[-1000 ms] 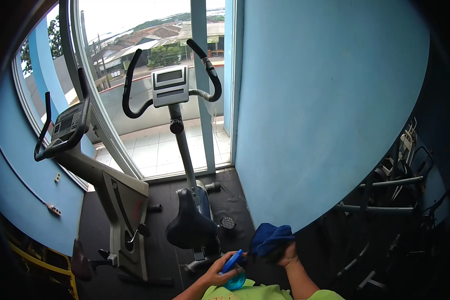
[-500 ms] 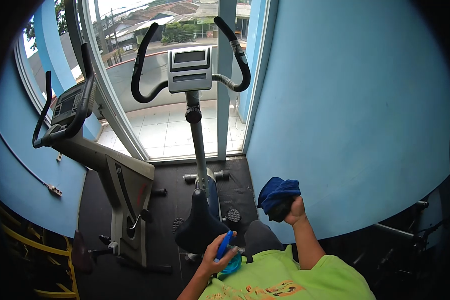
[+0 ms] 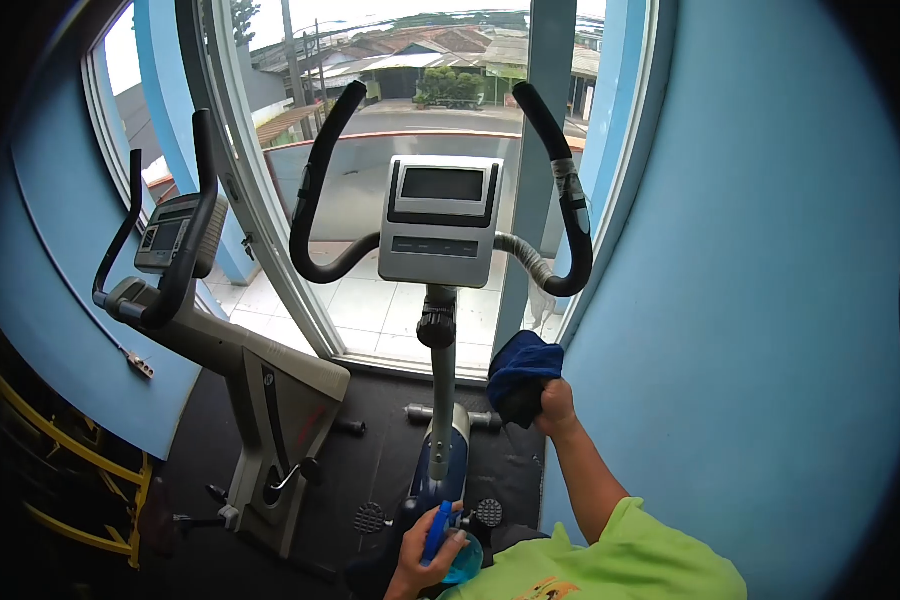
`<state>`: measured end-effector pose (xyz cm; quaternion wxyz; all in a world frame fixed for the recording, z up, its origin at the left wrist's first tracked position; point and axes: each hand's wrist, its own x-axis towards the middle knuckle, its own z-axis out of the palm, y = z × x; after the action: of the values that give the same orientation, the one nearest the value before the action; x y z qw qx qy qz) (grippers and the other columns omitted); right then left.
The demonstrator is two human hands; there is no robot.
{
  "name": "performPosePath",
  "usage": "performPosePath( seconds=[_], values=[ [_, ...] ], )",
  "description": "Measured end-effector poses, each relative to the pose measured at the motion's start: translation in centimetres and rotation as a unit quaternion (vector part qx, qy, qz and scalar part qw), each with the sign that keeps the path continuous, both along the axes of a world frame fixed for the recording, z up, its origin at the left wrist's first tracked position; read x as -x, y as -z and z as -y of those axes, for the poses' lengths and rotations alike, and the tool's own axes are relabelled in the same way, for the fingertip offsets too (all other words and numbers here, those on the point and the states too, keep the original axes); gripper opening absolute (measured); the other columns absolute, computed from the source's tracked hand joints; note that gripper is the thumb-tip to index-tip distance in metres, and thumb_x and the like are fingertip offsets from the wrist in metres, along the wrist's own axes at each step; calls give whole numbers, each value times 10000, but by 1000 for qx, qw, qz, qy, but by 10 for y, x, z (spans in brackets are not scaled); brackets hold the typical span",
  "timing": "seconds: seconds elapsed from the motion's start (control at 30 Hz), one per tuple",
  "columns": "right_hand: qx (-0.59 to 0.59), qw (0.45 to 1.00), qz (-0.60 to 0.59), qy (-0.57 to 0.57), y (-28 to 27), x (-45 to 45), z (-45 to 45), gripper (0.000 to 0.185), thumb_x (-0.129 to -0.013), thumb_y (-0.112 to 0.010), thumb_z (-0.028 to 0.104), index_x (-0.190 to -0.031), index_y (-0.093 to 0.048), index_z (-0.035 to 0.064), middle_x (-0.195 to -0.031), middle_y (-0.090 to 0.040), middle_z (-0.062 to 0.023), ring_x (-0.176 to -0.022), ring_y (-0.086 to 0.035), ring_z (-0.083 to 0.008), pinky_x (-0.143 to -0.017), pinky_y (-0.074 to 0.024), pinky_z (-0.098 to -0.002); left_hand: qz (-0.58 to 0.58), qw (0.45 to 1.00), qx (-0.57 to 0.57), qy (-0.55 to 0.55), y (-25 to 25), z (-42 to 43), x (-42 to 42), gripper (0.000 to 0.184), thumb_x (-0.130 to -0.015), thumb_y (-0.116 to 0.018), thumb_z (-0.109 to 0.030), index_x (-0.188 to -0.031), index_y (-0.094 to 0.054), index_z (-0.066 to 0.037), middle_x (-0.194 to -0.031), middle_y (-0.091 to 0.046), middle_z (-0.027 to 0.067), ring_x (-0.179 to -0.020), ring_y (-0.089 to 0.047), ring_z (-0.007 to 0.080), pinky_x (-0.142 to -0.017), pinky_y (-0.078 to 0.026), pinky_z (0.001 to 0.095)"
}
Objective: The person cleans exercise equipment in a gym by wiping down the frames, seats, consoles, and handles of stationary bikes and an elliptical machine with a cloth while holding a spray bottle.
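Observation:
My left hand is wrapped round a spray bottle with a blue trigger head and a see-through turquoise body. In my right hand is a bunched cloth, blue on top and dark underneath, raised at the end of my stretched arm. Straight ahead stands an exercise bike with a grey console and curved black handlebars. The cloth is below the right handlebar and apart from it. The bike's seat is mostly hidden low in the view.
A second exercise bike stands to the left. Beyond both bikes is a glass door frame. A blue wall runs along my right side. Yellow metal bars and a wall socket strip are at the left.
I have come closer to the front bike, and its console looks larger. My right hand has moved forward with the cloth, towards the handlebars. The spray bottle stays in my left hand.

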<state>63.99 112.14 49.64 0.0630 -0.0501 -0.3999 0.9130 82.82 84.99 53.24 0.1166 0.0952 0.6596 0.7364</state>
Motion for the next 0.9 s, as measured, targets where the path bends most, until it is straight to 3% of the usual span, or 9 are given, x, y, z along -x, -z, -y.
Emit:
performPosePath(
  seconds=[0.03,0.27,0.37,0.47,0.63,0.7,0.8,0.87,0.9],
  values=[
    [2,1000,25,16,7,18,-2,306,-983,-456,166,-1204,-581,-4,-1108,-669,-130,-966,-676,-268,-906,-549,-407,9,999,-13,-30,0,-13,10,451,-869,-659,-75,-1295,-550,28,-932,-669,89,-774,-647,98,-727,-528,248],
    [-141,989,-30,5,10,161,38,145,-963,-525,78,-1084,-599,52,-935,-645,-45,-819,-642,-146,-648,-529,-279,2,989,148,-28,8,-51,45,444,-885,-614,-28,-1303,-504,73,-1096,-617,92,-783,-597,68,-775,-572,283],
    [-100,991,-86,-29,19,188,60,143,-997,-502,123,-1076,-595,50,-946,-642,-35,-834,-616,-141,-721,-495,-268,94,985,119,-87,10,-63,41,439,-884,-609,-24,-1300,-508,70,-1112,-617,101,-791,-601,70,-773,-569,281],
    [-65,981,-161,89,97,192,88,276,-1024,-475,252,-1126,-578,17,-1010,-631,-66,-948,-584,-158,-860,-461,-291,153,969,147,-128,20,-63,46,410,-904,-648,-192,-1269,-580,-17,-1178,-673,103,-1137,-581,188,-981,-443,324],
    [-257,953,0,161,226,152,103,399,-977,-467,326,-1153,-614,0,-1130,-644,-203,-1059,-601,-358,-962,-435,-418,106,970,203,-86,5,-79,75,449,-873,-625,-34,-1299,-512,52,-1112,-638,114,-878,-631,142,-799,-537,304],
    [-383,864,322,-52,216,151,85,392,-976,-435,339,-1120,-638,36,-1177,-626,-241,-1070,-580,-423,-967,-418,-471,145,969,178,-88,1,-82,95,434,-879,-598,-12,-1295,-508,73,-1085,-622,107,-807,-619,81,-785,-561,283],
    [-441,889,97,76,165,176,78,336,-955,-468,301,-1102,-627,44,-1152,-624,-246,-1051,-555,-463,-939,-405,-475,130,972,177,-81,12,-74,105,441,-871,-598,-13,-1295,-509,74,-1063,-637,114,-829,-643,99,-800,-552,286],
    [-198,975,-85,51,73,180,76,272,-969,-493,214,-1085,-599,-7,-1019,-638,-183,-1017,-579,-368,-915,-426,-413,84,973,210,-47,23,-66,111,457,-864,-608,-25,-1301,-511,68,-1054,-652,123,-847,-660,115,-797,-547,286],
    [-281,931,-184,145,59,189,79,290,-976,-483,231,-1056,-590,-25,-1019,-636,-176,-970,-602,-325,-864,-451,-373,98,968,228,-46,27,-61,112,499,-844,-699,-98,-1301,-544,25,-1089,-669,111,-794,-642,114,-760,-519,270]
  ],
)
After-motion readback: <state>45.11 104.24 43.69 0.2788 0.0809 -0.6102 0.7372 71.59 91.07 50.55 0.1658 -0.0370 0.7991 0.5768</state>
